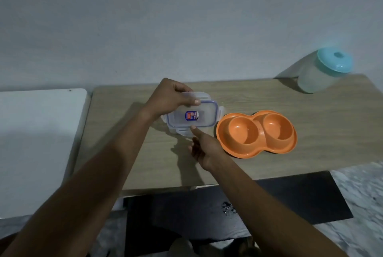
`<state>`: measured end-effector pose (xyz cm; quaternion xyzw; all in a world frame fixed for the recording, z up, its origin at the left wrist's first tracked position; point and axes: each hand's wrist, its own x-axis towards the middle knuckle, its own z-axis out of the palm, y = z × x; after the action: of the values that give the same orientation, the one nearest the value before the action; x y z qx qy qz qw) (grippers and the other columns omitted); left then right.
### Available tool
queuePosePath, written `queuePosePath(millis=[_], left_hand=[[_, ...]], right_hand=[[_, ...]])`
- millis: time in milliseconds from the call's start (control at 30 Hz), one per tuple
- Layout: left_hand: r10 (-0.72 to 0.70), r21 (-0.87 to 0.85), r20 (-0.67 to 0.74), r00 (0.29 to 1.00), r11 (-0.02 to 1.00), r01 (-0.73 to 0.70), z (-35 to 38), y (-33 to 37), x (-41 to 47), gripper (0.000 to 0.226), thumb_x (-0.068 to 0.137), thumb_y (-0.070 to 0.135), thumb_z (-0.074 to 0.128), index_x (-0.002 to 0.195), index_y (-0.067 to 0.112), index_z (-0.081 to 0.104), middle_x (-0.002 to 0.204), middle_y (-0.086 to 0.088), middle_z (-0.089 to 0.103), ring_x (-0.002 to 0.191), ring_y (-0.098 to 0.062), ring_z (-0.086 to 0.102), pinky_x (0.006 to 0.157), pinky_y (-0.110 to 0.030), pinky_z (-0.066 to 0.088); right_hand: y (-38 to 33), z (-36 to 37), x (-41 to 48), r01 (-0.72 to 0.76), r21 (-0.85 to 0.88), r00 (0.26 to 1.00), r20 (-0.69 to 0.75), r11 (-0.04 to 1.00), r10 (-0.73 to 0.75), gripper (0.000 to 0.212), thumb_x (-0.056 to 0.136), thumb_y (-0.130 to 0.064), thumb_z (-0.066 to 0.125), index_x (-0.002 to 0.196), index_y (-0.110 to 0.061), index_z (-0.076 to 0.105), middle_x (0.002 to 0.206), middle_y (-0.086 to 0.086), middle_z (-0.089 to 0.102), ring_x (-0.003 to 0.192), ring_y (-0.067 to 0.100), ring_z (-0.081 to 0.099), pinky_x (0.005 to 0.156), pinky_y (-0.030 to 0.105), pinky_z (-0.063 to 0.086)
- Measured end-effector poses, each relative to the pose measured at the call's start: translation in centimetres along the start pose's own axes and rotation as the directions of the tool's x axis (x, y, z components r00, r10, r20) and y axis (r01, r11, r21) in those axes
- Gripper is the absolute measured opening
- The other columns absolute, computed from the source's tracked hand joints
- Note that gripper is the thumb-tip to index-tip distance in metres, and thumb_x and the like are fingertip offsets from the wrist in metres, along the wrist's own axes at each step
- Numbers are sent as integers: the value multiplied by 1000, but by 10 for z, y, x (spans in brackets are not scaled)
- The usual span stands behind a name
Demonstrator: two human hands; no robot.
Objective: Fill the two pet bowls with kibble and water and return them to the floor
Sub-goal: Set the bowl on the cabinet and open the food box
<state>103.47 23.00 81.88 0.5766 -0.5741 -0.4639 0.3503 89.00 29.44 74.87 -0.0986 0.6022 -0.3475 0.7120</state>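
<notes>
An orange double pet bowl [257, 149] lies on the wooden table [310, 122], both of its round wells empty. To its left stands a clear plastic container with a blue-sealed snap lid and a blue label [204, 116]. My left hand [172, 97] grips the container's far left corner, thumb on the lid. From below, my right hand [204, 149] reaches up with a fingertip touching the lid's near latch. What the container holds cannot be made out.
A translucent jug with a teal lid [325, 70] stands at the table's back right corner against the wall. A white surface [41, 128] adjoins the table on the left. A dark mat [290, 198] and speckled floor [362, 205] lie below the table's front edge.
</notes>
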Motion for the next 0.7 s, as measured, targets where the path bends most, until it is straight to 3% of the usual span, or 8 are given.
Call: queuePosePath(millis=[133,267,333,433,500,567,633,700], left_hand=[[101,101,55,993,989,-107,7,2,-57,16,67,14,89,80,11,80,73,0,76,65,-4,66,62,-17,50],[85,185,66,994,978,-96,27,-23,-101,16,71,12,87,85,13,80,76,4,75,67,-7,69,60,-17,53],[73,264,79,994,960,-91,35,-36,-114,14,73,18,86,85,19,80,79,8,75,73,-5,70,64,-19,56],[-7,391,104,995,920,-35,47,-47,-124,14,71,23,86,83,25,80,80,12,74,77,-1,68,64,-11,51],[-85,395,156,984,919,17,53,-49,-126,22,68,24,88,88,24,79,83,10,74,78,-3,69,64,-10,50],[-85,357,118,989,933,38,56,-51,-124,30,69,31,87,97,24,78,92,13,74,84,-1,67,73,-13,51],[-4,349,-171,985,935,64,55,-55,-113,34,74,39,82,105,26,76,103,13,72,95,-1,65,82,-21,52],[58,356,-502,863,923,145,52,-58,-98,37,80,42,75,113,26,72,113,6,71,103,-13,65,87,-31,53]], right_hand=[[-1,-26,-6,-65,104,986,159,992,48,15,100,-23,62,105,-9,66,82,5,66,64,13,60,51,22,57],[1,-62,-7,-106,129,984,154,986,86,38,99,-44,51,113,-11,64,87,9,71,68,20,64,54,26,54],[2,-72,-9,-84,2,991,104,996,84,47,95,-53,54,101,-8,67,79,9,66,68,21,58,56,28,48],[6,-76,-10,75,-340,997,20,938,-73,11,87,-18,68,87,-7,67,71,9,58,58,18,50,49,26,41],[12,-77,-4,195,-529,974,4,826,-228,14,82,-1,68,95,-4,71,74,10,61,57,20,52,50,27,47],[18,-78,2,281,-689,927,15,668,-374,26,81,-7,75,108,-8,73,85,9,71,71,24,65,69,37,60],[22,-79,3,354,-820,839,65,451,-539,29,82,-14,79,111,-10,75,95,7,75,81,23,68,76,40,61],[26,-78,1,376,-896,747,142,237,-650,23,86,-21,77,106,-10,75,89,5,74,77,19,66,67,31,53]])
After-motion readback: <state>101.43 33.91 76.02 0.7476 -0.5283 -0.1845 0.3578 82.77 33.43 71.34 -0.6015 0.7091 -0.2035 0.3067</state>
